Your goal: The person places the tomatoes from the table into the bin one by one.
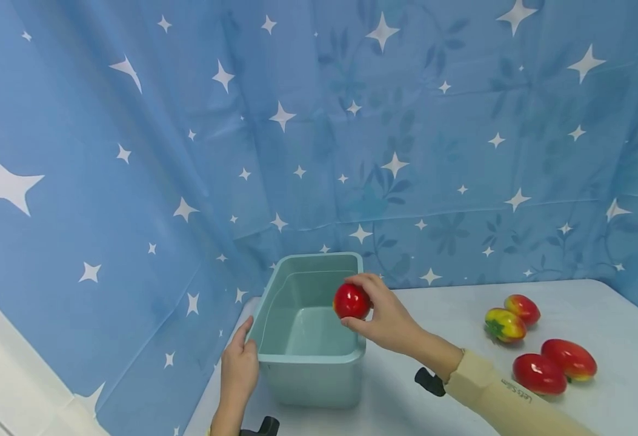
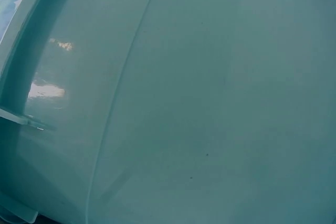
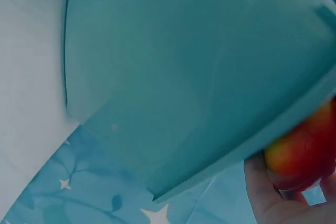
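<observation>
A pale teal plastic bin [image 1: 310,384] stands on the table. My left hand [image 1: 239,366] holds it by the rim at the near left corner. In the left wrist view the bin's wall [image 2: 173,103] fills the picture and the hand is out of sight. My right hand [image 1: 386,315] grips a shiny red fruit [image 1: 351,301] above the bin's right rim. The right wrist view shows yellow on the same fruit [image 3: 302,153], with fingers [image 3: 262,187] around it; its exact kind is unclear.
On the white table [image 1: 433,387] to the right lie two red oval fruits, one nearer [image 1: 539,374] and one behind [image 1: 569,359]. Farther back, a yellow-red fruit [image 1: 506,325] touches a red-orange one [image 1: 523,309]. A blue starred curtain [image 1: 433,151] hangs behind and at left.
</observation>
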The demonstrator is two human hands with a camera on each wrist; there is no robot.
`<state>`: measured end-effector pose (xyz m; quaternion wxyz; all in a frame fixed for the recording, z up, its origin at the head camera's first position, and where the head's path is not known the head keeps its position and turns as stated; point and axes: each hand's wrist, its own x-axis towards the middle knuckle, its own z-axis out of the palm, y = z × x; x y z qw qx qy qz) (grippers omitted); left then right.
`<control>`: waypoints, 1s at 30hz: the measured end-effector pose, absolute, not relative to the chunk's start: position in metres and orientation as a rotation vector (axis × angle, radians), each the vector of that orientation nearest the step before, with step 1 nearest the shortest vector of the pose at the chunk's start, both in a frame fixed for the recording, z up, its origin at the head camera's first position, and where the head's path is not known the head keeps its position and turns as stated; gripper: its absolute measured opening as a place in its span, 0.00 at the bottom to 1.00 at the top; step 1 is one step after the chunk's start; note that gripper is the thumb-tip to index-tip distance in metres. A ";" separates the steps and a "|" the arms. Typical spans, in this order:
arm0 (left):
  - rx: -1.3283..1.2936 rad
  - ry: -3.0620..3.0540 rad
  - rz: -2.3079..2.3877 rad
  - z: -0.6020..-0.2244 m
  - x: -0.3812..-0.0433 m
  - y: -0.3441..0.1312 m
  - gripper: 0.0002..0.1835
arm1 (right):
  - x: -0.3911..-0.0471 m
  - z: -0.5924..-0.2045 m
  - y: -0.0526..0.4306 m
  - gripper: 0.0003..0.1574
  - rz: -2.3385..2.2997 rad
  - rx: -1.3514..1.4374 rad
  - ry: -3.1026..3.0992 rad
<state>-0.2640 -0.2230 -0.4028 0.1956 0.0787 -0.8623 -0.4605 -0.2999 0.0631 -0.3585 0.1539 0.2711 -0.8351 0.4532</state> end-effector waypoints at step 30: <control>0.190 -2.379 -1.278 -0.404 -0.263 -0.222 0.27 | -0.298 -0.376 0.035 0.47 1.258 1.012 -2.606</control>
